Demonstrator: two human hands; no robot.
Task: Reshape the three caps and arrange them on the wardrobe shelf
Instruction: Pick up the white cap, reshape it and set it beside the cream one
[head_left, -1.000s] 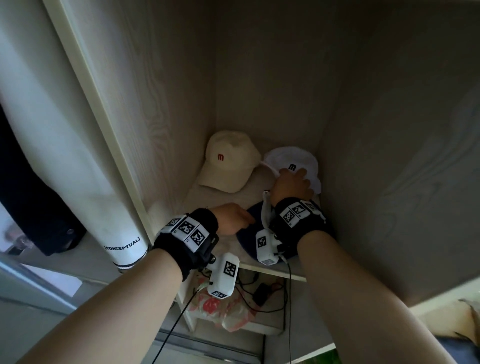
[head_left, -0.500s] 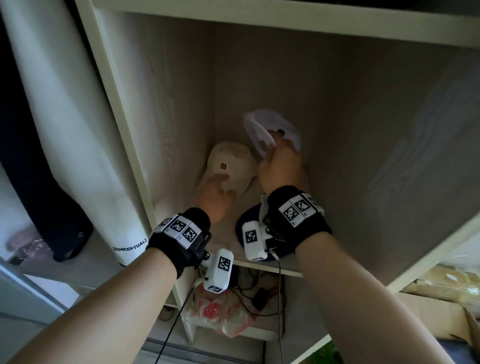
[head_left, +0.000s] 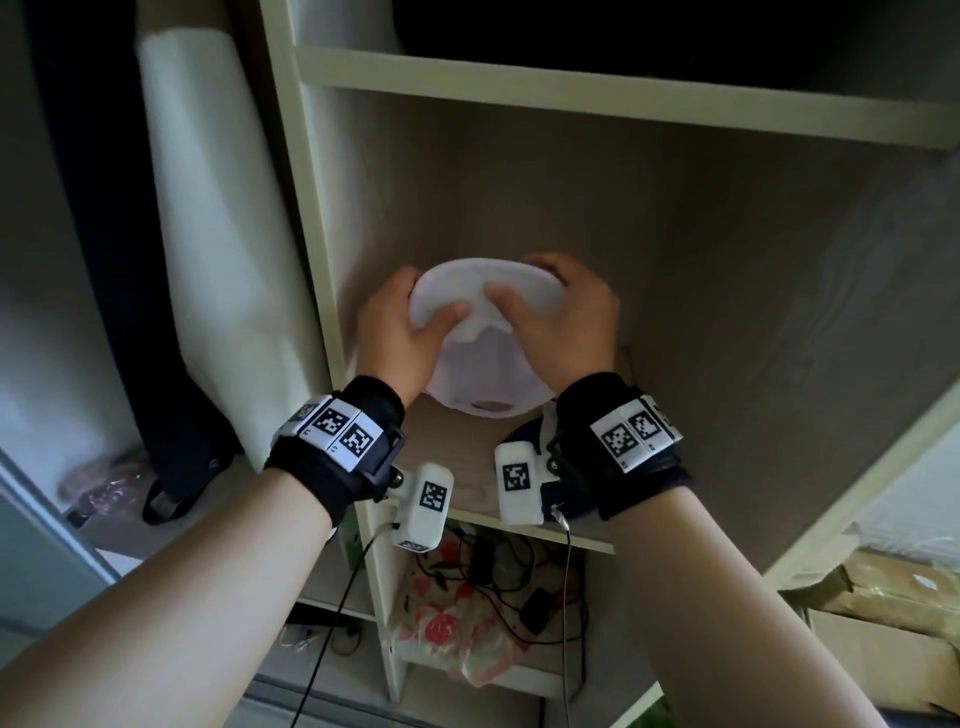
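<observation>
I have both hands up inside the wardrobe compartment, holding the white cap (head_left: 485, 358) between them, lifted clear of the shelf (head_left: 457, 457). The cap faces me underside-first: I look into its pale lining, with the brim at the 12 o'clock end and the back opening at the 6 o'clock end.

My left hand (head_left: 397, 332) grips the cap's 9 o'clock side, thumb pressed onto the underside of the brim and the other fingers wrapped around behind it. My right hand (head_left: 563, 322) grips the 3 o'clock side in the same way, thumb on the underside and fingers curled over the brim's far edge. The two thumbs sit close together near the middle of the brim, where the fabric is bunched.

At 5 o'clock from the cap, a dark navy cap (head_left: 563, 499) lies on the shelf near its front edge, mostly hidden behind my right wrist strap (head_left: 631, 434). My left wrist strap (head_left: 337, 436) sits at 7 o'clock from the white cap. I cannot see a third cap from here.

Below the shelf, at 6 o'clock, a tangle of black cables (head_left: 498, 566) lies over a red-and-white plastic bag (head_left: 441, 629).
</observation>
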